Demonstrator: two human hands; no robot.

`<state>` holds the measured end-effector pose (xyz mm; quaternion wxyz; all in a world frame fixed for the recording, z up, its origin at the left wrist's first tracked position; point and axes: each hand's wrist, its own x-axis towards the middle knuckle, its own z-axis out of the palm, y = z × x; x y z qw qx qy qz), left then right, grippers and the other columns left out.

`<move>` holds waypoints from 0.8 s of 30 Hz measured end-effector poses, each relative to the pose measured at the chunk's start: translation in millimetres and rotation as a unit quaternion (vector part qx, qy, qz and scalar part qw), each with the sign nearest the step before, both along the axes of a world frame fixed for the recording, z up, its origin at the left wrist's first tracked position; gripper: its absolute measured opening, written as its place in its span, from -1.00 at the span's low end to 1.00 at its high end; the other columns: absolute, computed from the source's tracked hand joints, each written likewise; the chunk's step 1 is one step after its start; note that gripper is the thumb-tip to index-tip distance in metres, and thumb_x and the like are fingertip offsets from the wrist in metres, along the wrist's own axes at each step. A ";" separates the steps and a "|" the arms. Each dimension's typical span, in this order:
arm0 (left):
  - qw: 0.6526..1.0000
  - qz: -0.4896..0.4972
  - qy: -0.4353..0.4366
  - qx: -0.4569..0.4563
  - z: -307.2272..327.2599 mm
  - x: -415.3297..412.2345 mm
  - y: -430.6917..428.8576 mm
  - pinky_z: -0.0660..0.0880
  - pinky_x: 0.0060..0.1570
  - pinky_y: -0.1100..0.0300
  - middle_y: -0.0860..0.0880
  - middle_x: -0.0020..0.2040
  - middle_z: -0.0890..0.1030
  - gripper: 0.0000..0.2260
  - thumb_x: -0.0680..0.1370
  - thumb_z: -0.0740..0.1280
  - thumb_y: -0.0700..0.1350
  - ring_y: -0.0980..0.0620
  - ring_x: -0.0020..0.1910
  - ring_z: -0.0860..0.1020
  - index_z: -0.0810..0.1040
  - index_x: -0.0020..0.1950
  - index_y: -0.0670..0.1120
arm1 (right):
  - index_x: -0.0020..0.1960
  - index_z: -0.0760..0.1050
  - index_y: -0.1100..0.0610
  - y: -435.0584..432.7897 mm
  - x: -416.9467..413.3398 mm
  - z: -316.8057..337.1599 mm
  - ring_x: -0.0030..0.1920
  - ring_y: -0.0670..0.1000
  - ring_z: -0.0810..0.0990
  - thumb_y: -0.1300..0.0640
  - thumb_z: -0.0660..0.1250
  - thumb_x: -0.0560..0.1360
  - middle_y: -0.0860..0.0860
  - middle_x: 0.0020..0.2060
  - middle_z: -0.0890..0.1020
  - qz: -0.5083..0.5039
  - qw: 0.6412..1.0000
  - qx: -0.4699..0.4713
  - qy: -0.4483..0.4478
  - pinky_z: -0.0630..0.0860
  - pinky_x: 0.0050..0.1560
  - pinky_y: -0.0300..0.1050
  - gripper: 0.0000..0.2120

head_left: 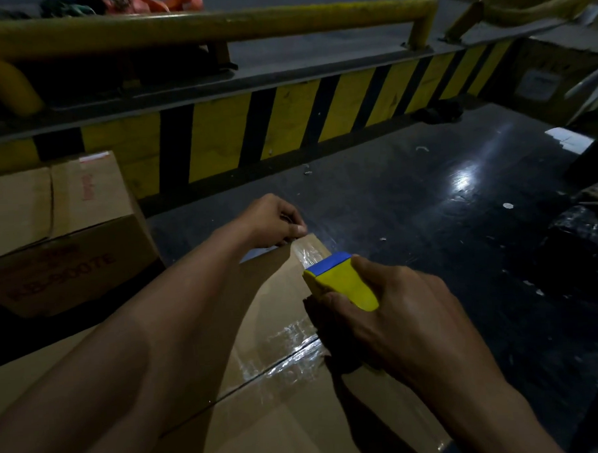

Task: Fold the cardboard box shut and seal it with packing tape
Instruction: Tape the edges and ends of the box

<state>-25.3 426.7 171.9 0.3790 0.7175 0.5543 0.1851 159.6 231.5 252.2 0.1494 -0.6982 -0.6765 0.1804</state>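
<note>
Both forearms filled the bottom of the view, and under them lay the cardboard box point(264, 416), flaps folded down, with the dark glossy floor point(427, 203) showing past its right side. Left hand point(273, 220) was out at the far edge of the box, fingers point(299, 229) curled and pinching the end of the clear tape point(307, 251) down at that edge. Right hand point(390, 311) sat just behind, wrapped tight round the yellow-and-blue tape dispenser point(341, 282), blue end pointing at the far edge (a short stretch of tape ran from it to the left hand). Nearer in, the centre seam point(289, 350) between the flaps shone with tape laid along it. Off to the left stood a second carton point(68, 236), red print on its side, and beyond both ran a yellow-and-black striped barrier point(286, 124) with a yellow rail point(213, 21) above.
</note>
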 end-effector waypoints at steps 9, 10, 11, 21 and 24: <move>0.999 0.022 -0.033 -0.033 -2.7 1.5 -3.0 0.62 -0.03 0.01 -0.09 -0.09 0.70 -0.92 0.55 0.44 -0.13 -0.07 -0.04 0.65 0.72 -0.03 -0.10 | 0.49 0.29 -0.16 0.1 -0.5 -3.0 0.18 0.02 0.57 -0.46 0.18 0.41 -0.06 0.17 0.63 0.001 1.000 0.009 -0.018 0.50 0.05 -0.06 -0.27; 0.998 0.027 -0.040 -0.044 -1.9 2.4 -4.2 0.61 -0.09 0.07 -0.10 -0.08 0.69 -0.91 0.55 0.43 -0.14 -0.06 -0.05 0.64 0.71 -0.02 -0.11 | 0.49 0.29 -0.16 0.3 -0.5 -3.1 0.19 0.02 0.56 -0.46 0.18 0.41 -0.06 0.18 0.63 -0.001 1.000 0.011 -0.019 0.50 0.06 -0.05 -0.27; 0.996 0.035 -0.047 -0.061 -1.7 2.7 -5.4 0.57 -0.16 0.13 -0.11 -0.07 0.69 -0.91 0.55 0.43 -0.14 -0.03 -0.07 0.63 0.71 -0.02 -0.12 | 0.49 0.29 -0.17 0.3 -0.7 -3.0 0.19 0.02 0.56 -0.46 0.17 0.41 -0.06 0.19 0.62 -0.003 1.000 0.012 -0.020 0.50 0.06 -0.05 -0.28; 0.991 0.083 -0.033 -0.105 3.4 4.5 -2.5 0.53 -0.12 0.10 -0.10 0.00 0.66 -0.83 0.53 0.44 -0.07 -0.01 -0.05 0.60 0.71 0.06 -0.11 | 0.48 0.31 -0.15 2.1 -3.2 -5.2 0.15 0.04 0.56 -0.48 0.17 0.41 -0.03 0.14 0.62 -0.009 1.000 0.021 -0.008 0.49 0.05 -0.05 -0.27; 0.993 0.061 0.039 -0.092 -1.7 -7.3 -6.7 0.52 -0.13 0.12 0.00 0.03 0.60 -0.70 0.50 0.48 0.03 -0.02 0.04 0.58 0.65 0.19 -0.04 | 0.44 0.35 -0.17 1.7 -2.6 -5.8 0.12 0.05 0.58 -0.50 0.15 0.39 -0.03 0.08 0.64 -0.012 1.000 0.019 -0.016 0.52 0.03 -0.04 -0.28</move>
